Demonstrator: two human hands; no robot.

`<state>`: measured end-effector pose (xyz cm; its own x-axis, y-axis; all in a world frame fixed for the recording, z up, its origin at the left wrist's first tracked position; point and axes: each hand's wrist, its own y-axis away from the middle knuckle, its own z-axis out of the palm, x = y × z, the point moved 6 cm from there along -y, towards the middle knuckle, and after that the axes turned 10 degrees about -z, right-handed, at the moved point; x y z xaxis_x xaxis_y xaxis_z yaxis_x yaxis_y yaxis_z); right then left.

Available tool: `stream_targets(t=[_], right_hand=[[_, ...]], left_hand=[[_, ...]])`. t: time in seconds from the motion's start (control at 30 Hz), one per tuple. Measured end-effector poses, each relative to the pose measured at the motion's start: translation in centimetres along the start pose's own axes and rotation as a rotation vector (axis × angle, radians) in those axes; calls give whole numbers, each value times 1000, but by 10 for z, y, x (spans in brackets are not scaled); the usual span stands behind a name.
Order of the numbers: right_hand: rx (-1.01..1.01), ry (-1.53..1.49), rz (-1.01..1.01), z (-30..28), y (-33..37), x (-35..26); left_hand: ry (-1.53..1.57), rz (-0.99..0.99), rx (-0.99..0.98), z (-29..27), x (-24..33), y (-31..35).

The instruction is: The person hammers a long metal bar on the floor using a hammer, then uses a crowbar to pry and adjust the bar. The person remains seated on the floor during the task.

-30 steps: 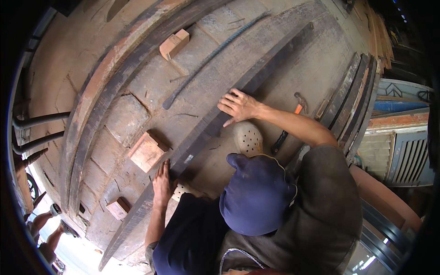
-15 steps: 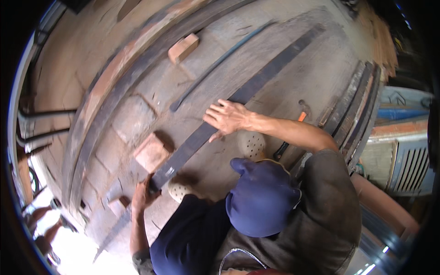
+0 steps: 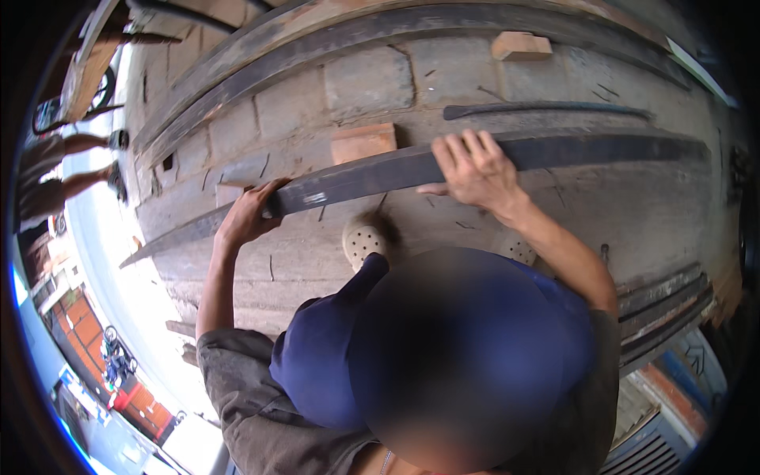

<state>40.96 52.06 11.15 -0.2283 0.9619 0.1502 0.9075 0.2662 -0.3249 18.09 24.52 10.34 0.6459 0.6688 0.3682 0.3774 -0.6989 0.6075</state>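
A long, dark, flat board (image 3: pixel 372 176) spans the view, rising gently from left to right, with a small pale mark near its left part. My left hand (image 3: pixel 252 212) is closed around its left end, fingers over the far edge and thumb on the near side. Farther along, my right hand (image 3: pixel 476 168) grips the board with fingers over the far edge and thumb at the near edge. Beyond my left hand runs a grey tapering strip (image 3: pixel 178 237); I cannot tell whether it joins the board. A reddish brick (image 3: pixel 364 142) is just behind the board, between my hands.
Another brick (image 3: pixel 522 46) and a dark rod (image 3: pixel 546 108) lie on the far floor. Long curved beams (image 3: pixel 332 47) stretch across the back. Stacked timbers (image 3: pixel 665 301) are at right. My perforated clog (image 3: pixel 366 244) is near the board. A bystander's legs (image 3: pixel 87 142) show at left.
The view has turned, so the board now runs nearly crosswise instead of steeply diagonal. Both hands keep hold of it. The orange-handled hammer is now mostly out of sight.
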Motion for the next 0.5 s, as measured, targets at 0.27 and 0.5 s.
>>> stream_targets(t=[0.27,0.5], right_hand=[[-38,-96,12,73,22,-10],[-280,-361,148,87,29,-13]], left_hand=[[-91,-70,17,57,-43,-32],[-162,14,98,58,4,-37]])
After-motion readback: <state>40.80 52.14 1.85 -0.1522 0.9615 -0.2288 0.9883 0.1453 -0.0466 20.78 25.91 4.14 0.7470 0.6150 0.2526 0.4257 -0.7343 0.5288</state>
